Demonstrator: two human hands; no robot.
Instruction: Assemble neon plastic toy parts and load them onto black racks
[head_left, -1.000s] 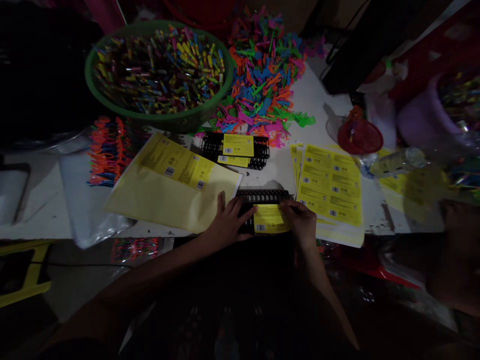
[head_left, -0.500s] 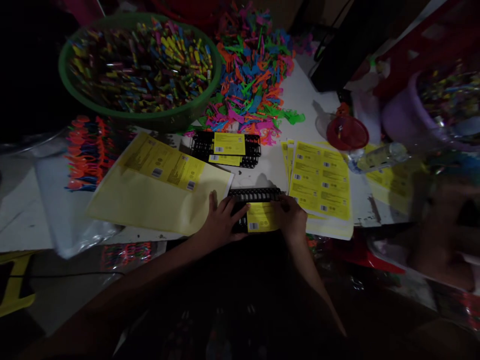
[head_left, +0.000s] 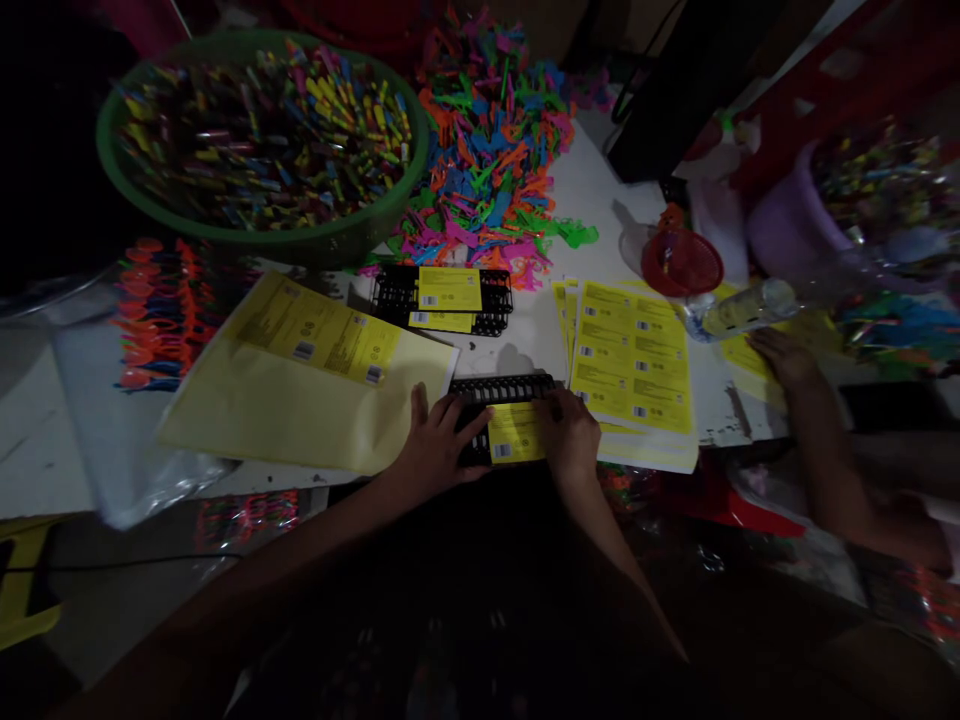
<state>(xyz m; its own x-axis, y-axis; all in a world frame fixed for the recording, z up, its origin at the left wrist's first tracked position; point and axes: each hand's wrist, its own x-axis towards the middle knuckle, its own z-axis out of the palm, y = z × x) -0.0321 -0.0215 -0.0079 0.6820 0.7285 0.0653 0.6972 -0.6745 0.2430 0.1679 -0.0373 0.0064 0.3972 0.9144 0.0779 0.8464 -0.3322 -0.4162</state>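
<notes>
Another person's hand (head_left: 784, 357) has reached the yellow paper (head_left: 739, 352) beyond your right hand (head_left: 571, 438), its fingers bunched at the barcoded label (head_left: 514, 436) (print unreadable); your left hand (head_left: 429, 440) spreads its fingers.

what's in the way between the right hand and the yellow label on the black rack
Nothing visible stands between the right hand and the yellow label: its fingers are at the label's right end. The left hand is at the opposite end, by the black rack, so not between them.
</notes>
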